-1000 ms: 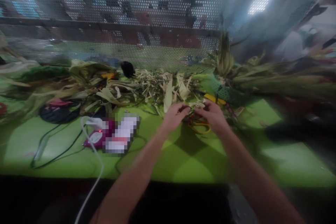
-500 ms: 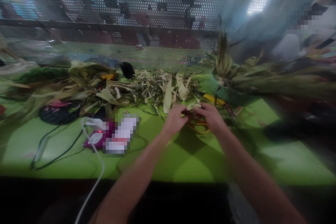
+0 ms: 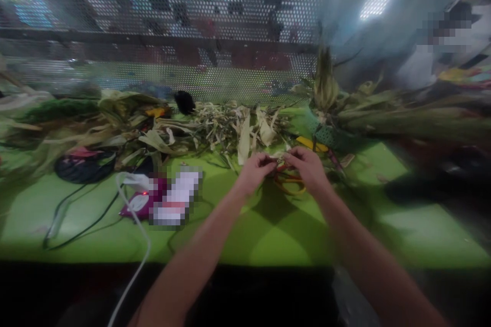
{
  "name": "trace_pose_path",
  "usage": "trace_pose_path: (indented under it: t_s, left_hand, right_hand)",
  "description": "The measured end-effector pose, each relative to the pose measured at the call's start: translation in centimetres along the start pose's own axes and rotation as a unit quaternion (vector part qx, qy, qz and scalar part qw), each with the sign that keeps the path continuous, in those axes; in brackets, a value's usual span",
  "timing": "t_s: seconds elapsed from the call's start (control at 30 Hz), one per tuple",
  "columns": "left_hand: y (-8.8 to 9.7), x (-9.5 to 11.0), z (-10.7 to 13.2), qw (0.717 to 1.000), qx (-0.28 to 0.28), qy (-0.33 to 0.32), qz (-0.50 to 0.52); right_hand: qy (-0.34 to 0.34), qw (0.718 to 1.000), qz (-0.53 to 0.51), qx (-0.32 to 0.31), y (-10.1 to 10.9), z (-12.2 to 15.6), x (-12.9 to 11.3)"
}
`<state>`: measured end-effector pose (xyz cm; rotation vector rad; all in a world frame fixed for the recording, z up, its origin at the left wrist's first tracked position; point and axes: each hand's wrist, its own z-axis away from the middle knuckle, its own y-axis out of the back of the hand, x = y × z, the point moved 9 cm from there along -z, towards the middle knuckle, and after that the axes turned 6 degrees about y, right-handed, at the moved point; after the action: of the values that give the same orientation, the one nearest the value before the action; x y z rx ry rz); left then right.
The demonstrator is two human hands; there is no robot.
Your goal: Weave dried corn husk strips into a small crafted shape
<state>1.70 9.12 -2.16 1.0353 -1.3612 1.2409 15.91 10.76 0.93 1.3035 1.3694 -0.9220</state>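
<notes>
My left hand point(image 3: 255, 169) and my right hand point(image 3: 307, 167) meet over the green table point(image 3: 276, 230), fingers curled together around a small pale strip of dried husk point(image 3: 279, 156). Just under the hands lie orange-handled scissors point(image 3: 290, 184). A heap of dried corn husks point(image 3: 233, 130) lies right behind the hands. Both hands are pinched shut on the husk piece; its exact shape is blurred.
More husks and leaves are piled at the back left point(image 3: 76, 117) and right point(image 3: 383, 112). A purple device point(image 3: 141, 202) with a white cable point(image 3: 134, 225), a dark pouch point(image 3: 82, 166) and a yellow tool point(image 3: 312, 144) lie on the table. A perforated metal screen point(image 3: 192, 36) stands behind. Another person sits at far right point(image 3: 441, 56).
Both hands stay nearly in place, fingers working the husk piece; they shifted slightly up and closer together above the scissors.
</notes>
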Motion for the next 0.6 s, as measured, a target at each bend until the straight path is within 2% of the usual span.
trace_pose_path:
  t_s: [0.07, 0.17, 0.23, 0.37, 0.43, 0.6]
  left_hand:
    - [0.0, 0.9, 0.3, 0.996, 0.009, -0.043, -0.078]
    - [0.0, 2.9, 1.0, 0.963, 0.044, -0.137, -0.226]
    - [0.1, 3.3, 1.2, 0.951, 0.055, -0.151, -0.264]
    - [0.1, 1.7, 0.5, 0.986, 0.004, -0.050, -0.160]
    - [0.1, 1.3, 0.4, 0.993, -0.007, -0.020, -0.113]
    - [1.5, 0.9, 0.5, 0.998, 0.051, 0.010, -0.035]
  right_hand:
    - [-0.024, 1.000, -0.008, -0.010, -0.2, 0.1, 0.4]
    - [-0.063, 0.998, -0.020, -0.016, -0.4, 0.2, 1.1]
    - [-0.068, 0.997, -0.025, -0.016, -0.5, 0.1, 1.2]
    - [-0.035, 0.999, 0.000, -0.014, -0.3, -0.1, 0.6]
    - [-0.012, 0.999, 0.026, -0.019, -0.3, -0.1, 0.1]
    - [0.005, 0.999, 0.015, -0.036, -0.8, -0.2, -0.3]
